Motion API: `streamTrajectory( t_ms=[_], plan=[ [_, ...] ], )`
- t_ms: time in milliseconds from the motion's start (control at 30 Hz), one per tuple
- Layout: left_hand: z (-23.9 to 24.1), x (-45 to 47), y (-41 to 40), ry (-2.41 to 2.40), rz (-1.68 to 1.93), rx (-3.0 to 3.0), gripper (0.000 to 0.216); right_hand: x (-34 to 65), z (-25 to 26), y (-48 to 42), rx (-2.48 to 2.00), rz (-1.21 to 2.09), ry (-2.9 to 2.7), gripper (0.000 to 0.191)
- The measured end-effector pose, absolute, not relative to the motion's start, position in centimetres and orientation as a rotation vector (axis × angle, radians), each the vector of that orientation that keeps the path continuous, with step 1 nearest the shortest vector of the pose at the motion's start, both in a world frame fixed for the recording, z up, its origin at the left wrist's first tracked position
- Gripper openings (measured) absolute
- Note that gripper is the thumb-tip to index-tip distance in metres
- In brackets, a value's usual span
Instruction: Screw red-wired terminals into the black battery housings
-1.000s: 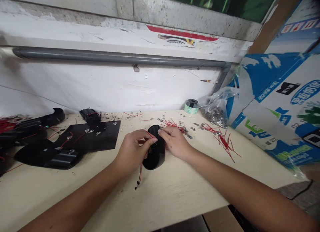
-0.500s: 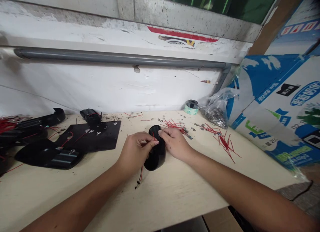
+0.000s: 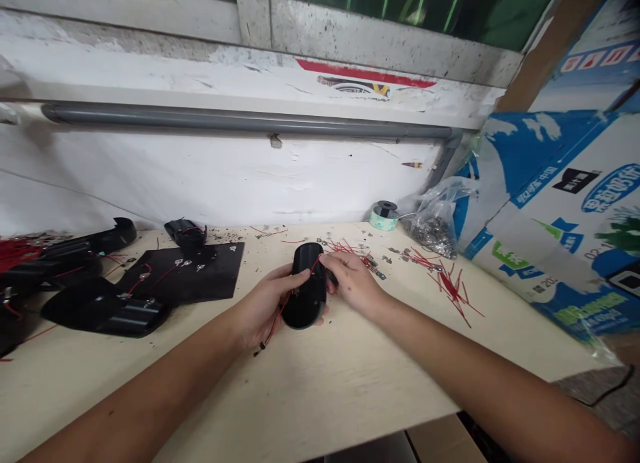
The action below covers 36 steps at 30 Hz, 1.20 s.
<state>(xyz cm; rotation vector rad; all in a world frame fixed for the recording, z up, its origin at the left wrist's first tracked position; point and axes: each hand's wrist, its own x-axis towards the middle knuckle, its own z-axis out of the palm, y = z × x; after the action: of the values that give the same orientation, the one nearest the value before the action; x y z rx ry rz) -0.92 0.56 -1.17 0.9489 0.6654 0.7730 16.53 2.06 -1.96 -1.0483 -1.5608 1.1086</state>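
Head view, and both hands are in at the middle of the pale wooden tabletop (image 3: 350, 390). The left hand (image 3: 261, 308) wraps around a black oval plastic housing (image 3: 306, 291) from its left side, with the thumb laid across the top face and the fingers curled beneath: a closed, firm hold. The housing sits just above the board, long axis running away from the camera, between the two hands.

The right hand (image 3: 354, 284) comes in from the other side. Thumb and forefinger are pinched tight on a thin red wire (image 3: 277, 314) right at the far upper edge of the housing, the other fingers folded loosely behind. That wire runs down over the housing's left flank, passes beside the left palm and trails onto the table, ending in a small dark tip.

Out to the left lies a flat black sheet (image 3: 200, 276) dotted with small metal terminals, and nearer the edge a cluster of black moulded shells (image 3: 103, 310) with red leads in them. To the right, cut red wire pieces (image 3: 450, 284) are scattered well apart from the hands. Against the back wall stand a small pale-green spool (image 3: 383, 215) and, just beside it, a clear plastic bag of metal bits (image 3: 434, 224). A blue-and-white printed cardboard box (image 3: 555, 210) leans at the far right, and a grey pipe (image 3: 240, 122) runs along the white wall.
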Motion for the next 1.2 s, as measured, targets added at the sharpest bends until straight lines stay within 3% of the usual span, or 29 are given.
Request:
streamTrajectory(
  t_ms=[133, 233, 433, 633, 1200],
  plan=[
    [-1.2, -1.0, 0.8, 0.745, 0.884, 0.893, 0.034, 16.9, -2.0, 2.4, -0.995, 1.187, -1.311, 0.018],
    [-1.3, -0.9, 0.9, 0.770, 0.907, 0.872, 0.033, 17.2, -2.4, 2.9, -0.943, 1.135, -1.306, 0.014],
    [-1.9, -0.6, 0.9, 0.771, 0.947, 0.890, 0.037, 16.8, -2.5, 2.7, -0.970, 1.111, -1.506, 0.023],
    [-1.9, -0.3, 0.6, 0.781, 0.952, 0.895, 0.042, 16.3, -2.3, 2.1, -0.989, 1.238, -1.473, 0.020],
    [-2.3, -0.4, 0.6, 0.844, 0.914, 1.001, 0.034, 16.3, -2.3, 1.5, -0.993, 1.202, -1.523, 0.021]
  ],
)
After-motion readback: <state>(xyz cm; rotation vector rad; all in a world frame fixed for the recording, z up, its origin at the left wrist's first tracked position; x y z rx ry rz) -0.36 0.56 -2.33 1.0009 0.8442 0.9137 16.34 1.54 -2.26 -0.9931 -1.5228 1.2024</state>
